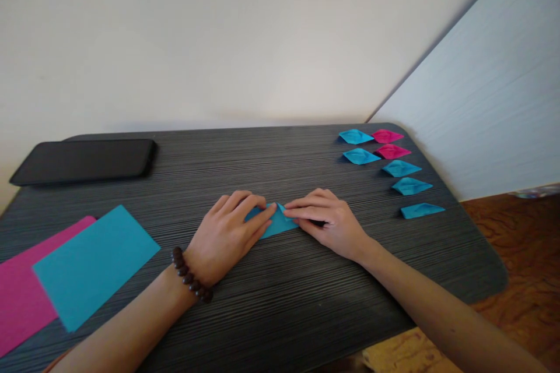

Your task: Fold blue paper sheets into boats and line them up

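A small piece of folded blue paper (280, 225) lies on the dark table between my hands. My left hand (230, 230), with a dark bead bracelet at the wrist, covers its left part, thumb and fingers pressing on it. The fingers of my right hand (326, 218) are together, and their tips pinch the paper's right end near a raised fold. Part of the paper is hidden under my left fingers.
Folded blue paper boats (406, 186) and pink paper boats (394, 151) stand along the table's right side. At left, a blue sheet (96, 268) overlaps a pink sheet (26, 285). A black phone (85, 160) lies at the back left, near the wall (219, 41).
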{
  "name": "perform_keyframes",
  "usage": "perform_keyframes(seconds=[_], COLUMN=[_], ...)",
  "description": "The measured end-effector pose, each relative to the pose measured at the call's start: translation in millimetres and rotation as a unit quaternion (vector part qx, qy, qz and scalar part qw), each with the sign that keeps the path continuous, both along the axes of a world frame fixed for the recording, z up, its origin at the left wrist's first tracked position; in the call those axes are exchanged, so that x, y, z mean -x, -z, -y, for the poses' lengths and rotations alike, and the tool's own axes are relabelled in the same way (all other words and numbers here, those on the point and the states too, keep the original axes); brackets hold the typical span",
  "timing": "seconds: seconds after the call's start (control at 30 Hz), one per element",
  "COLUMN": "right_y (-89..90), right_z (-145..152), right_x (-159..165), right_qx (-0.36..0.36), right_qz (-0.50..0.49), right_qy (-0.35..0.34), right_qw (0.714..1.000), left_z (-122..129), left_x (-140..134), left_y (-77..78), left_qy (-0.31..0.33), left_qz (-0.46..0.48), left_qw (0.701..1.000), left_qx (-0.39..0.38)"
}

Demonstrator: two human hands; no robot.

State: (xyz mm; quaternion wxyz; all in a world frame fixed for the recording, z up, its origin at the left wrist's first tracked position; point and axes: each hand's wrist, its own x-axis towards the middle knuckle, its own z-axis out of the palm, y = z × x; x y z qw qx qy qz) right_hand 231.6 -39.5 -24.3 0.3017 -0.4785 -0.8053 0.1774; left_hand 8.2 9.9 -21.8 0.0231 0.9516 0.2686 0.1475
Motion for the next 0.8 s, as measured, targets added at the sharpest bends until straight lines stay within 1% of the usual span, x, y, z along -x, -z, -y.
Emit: perform_keyframes(seconds=[0.17, 0.23, 0.37, 0.8], right_y=[1.8, 1.0, -1.8, -1.9], right_z=[5.6, 7.0, 7.7, 9.6], right_x=[1.0, 1.7, 2.1, 1.8], right_qx=[-0.041, -0.051, -0.037, -0.037], right_qz=[0.039, 0.066, 0.117, 0.14], right_qy=[0.008, 0.0, -0.023, -0.028], right_qw=[0.998, 0.997, 0.992, 0.989], left_z=[-3.5, -3.4, -2.8, -2.7], left_x=[2.8, 2.3, 1.6, 1.5], left_y=[1.5, 1.0, -0.6, -1.7], left_qy=[0.009, 0.009, 0.004, 0.003], left_qz=[-0.001, -0.002, -0.003, -0.003], left_qw=[1.0, 1.0, 1.0, 0.999], left_qx=[0.021, 0.021, 0.022, 0.034])
